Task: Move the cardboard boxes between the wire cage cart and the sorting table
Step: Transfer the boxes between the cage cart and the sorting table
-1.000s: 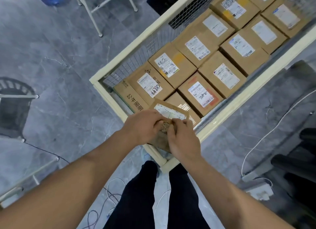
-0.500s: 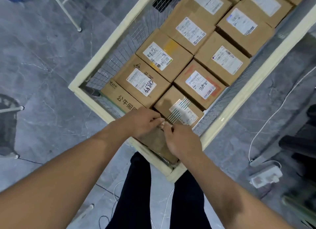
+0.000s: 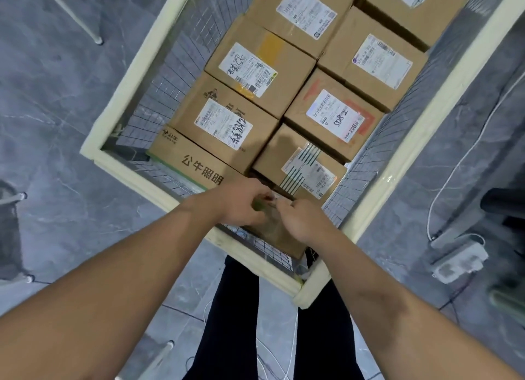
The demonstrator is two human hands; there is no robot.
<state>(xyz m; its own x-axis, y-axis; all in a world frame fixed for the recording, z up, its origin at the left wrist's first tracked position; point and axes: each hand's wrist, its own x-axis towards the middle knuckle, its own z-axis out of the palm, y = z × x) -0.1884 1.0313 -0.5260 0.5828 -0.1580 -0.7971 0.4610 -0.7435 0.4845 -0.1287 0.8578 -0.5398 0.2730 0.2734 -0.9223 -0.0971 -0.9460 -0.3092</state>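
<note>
The cream-framed wire cage cart (image 3: pixel 147 185) stands on the floor in front of me, packed with several labelled cardboard boxes. Both hands reach over its near rim. My left hand (image 3: pixel 241 206) and my right hand (image 3: pixel 301 220) grip the top edge of a cardboard box (image 3: pixel 279 237) standing on edge low in the cage, against the near mesh wall. My hands hide most of it. Right behind it lies a box with a green-striped label (image 3: pixel 301 169), and to the left a box printed with Chinese characters (image 3: pixel 193 164).
A white power strip (image 3: pixel 457 262) and a white cable (image 3: pixel 454 166) lie on the grey floor to the right, beside a dark chair base (image 3: pixel 505 206). White metal legs (image 3: pixel 71 13) stand at the upper left. My dark trouser legs are close against the cart's near corner.
The box in my hands has gone from above the cart rim down into the cage at its near end. My view has tipped closer over the cart.
</note>
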